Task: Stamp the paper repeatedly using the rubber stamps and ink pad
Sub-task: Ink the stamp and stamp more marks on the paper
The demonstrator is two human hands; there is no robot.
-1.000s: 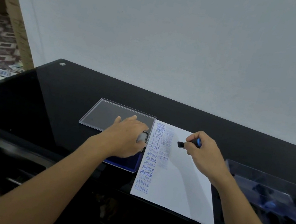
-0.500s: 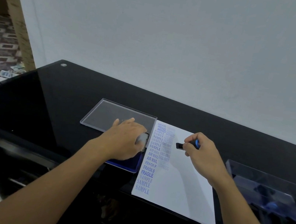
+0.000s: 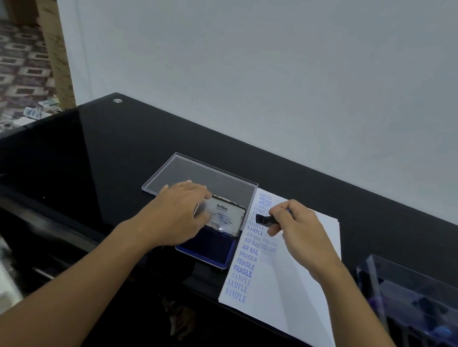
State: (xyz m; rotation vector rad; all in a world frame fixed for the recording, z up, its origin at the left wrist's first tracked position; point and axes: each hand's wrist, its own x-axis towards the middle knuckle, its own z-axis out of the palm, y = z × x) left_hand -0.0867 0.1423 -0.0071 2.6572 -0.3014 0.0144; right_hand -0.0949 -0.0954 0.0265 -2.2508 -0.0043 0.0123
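Two grips: my left hand holds the ink pad lid up, right hand pinches a stamp over paper.

ink pad left of paper | clear lid behind pad | stamp box right

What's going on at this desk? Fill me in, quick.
A person is stamping a paper. The left hand grips the ink pad's lid, tilted up over the blue pad. The right hand pinches a small black stamp over the paper's left side, where blue prints like SAMPLE, FRAGILE and AIR MAIL already run. A clear box sits to the right.
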